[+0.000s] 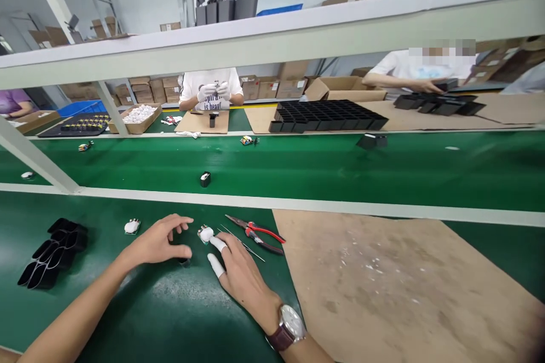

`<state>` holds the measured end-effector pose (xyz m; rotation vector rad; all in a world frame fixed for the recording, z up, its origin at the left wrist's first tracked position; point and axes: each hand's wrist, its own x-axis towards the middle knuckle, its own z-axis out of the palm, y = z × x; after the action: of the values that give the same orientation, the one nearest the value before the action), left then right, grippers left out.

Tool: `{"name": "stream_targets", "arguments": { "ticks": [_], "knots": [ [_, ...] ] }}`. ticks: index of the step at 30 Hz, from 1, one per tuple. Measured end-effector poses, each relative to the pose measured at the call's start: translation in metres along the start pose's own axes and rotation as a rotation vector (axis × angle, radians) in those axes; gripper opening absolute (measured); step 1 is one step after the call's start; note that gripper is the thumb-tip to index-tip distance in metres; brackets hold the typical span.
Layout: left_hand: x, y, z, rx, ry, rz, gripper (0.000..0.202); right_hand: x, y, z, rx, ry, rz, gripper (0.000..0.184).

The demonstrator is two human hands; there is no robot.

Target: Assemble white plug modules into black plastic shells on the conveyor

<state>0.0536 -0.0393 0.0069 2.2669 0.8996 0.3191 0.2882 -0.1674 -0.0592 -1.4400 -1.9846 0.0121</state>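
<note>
the small white-domed green circuit board (pixel 206 234) lies right of the left hand (pixel 158 241), loosely parted, and just far-left of the nearer right hand (pixel 241 265), fingers spread.

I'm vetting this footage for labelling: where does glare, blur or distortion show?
Head view: a pale sheen spreads over the green tabletop below the left hand; head view: the black case at right on the green belt looks smeared; head view: the upper shelf slants, whether from camera tilt or lens I cannot tell; head view: the pliers look fairly sharp.
</note>
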Motion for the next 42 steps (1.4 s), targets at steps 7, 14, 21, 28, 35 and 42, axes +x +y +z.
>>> {"name": "stream_targets", "arguments": {
  "ticks": [7, 14, 21, 28, 35, 42],
  "knots": [
    [-0.028, -0.005, 0.029, 0.07, 0.045, 0.106, 0.069, 0.009, -0.008, 0.006, -0.083, -0.128, -0.047, 0.029],
    [-0.033, -0.017, 0.03, -0.048, 0.023, 0.133, 0.077, 0.003, -0.011, 0.004, 0.093, -0.135, -0.024, 0.034],
    [-0.036, -0.025, 0.028, -0.103, -0.01, 0.071, 0.094, 0.0, -0.006, 0.008, 0.151, -0.147, 0.014, 0.055],
    [-0.034, -0.029, 0.041, -0.061, 0.065, 0.071, 0.081, 0.005, -0.015, 0.007, 0.248, 0.047, 0.024, 0.042],
    [-0.034, -0.024, 0.047, 0.062, 0.095, 0.049, 0.089, 0.003, -0.015, 0.0, 0.242, 0.126, -0.012, 0.047],
    [-0.03, -0.021, 0.039, -0.128, 0.04, 0.044, 0.06, 0.001, -0.015, 0.001, 0.296, 0.179, 0.001, 0.06]
  ]
}}
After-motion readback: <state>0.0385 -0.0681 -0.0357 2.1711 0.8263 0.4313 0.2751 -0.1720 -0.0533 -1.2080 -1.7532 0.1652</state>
